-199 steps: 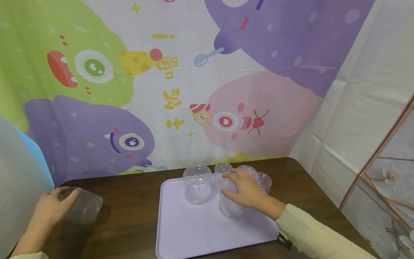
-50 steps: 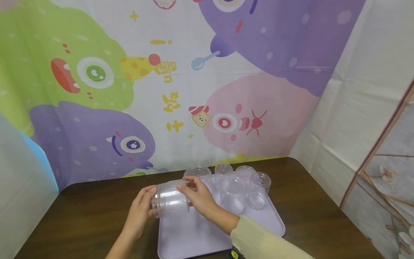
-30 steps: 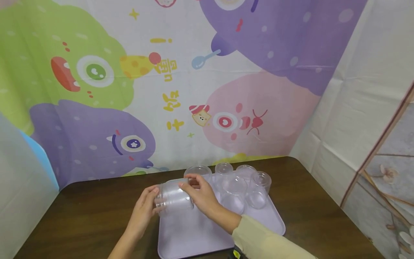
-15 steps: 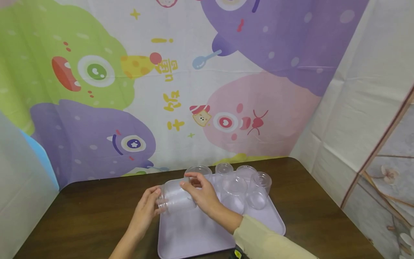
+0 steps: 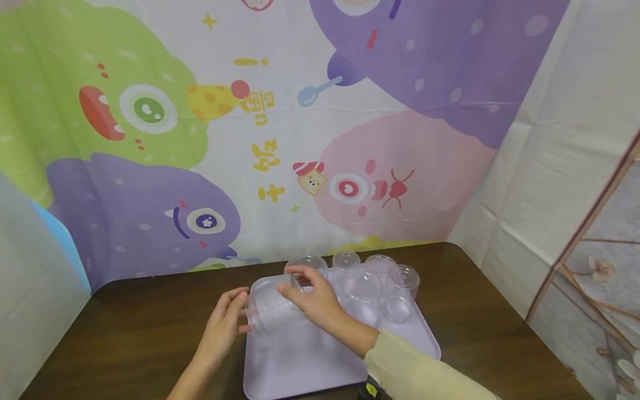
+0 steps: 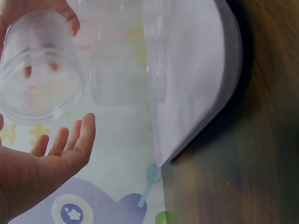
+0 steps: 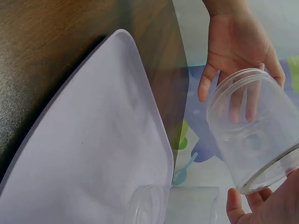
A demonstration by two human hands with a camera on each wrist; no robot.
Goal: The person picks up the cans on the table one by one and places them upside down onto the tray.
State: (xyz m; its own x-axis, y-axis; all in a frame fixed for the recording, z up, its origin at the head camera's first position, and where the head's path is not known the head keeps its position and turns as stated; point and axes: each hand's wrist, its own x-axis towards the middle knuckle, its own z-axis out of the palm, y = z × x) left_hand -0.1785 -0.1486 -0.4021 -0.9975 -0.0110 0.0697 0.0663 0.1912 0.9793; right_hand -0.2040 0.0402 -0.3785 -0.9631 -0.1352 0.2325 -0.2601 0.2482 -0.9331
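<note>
A clear plastic jar [image 5: 272, 311] lies on its side in the air over the left part of the lilac tray [image 5: 300, 369], its mouth towards the left. My right hand [image 5: 320, 303] grips it by the base end, thumb on the near side. At the mouth, my left hand [image 5: 222, 325] has loosely extended fingers; the left wrist view shows a gap between its fingertips [image 6: 88, 123] and the rim. Through the clear wall, in the right wrist view, the left fingers show behind the jar [image 7: 257, 126].
Several more clear jars stand at the back and right of the tray, among them a wide jar [image 5: 305, 262], a narrow jar [image 5: 346, 260] and a front jar [image 5: 362, 289]. The dark wooden table [image 5: 135, 333] extends around the tray. A cartoon-printed cloth [image 5: 280, 228] hangs behind.
The jar, earlier in my left hand at the far left, has come over the tray. My right hand has left the tray jars and holds its base; my left fingers have loosened from the rim.
</note>
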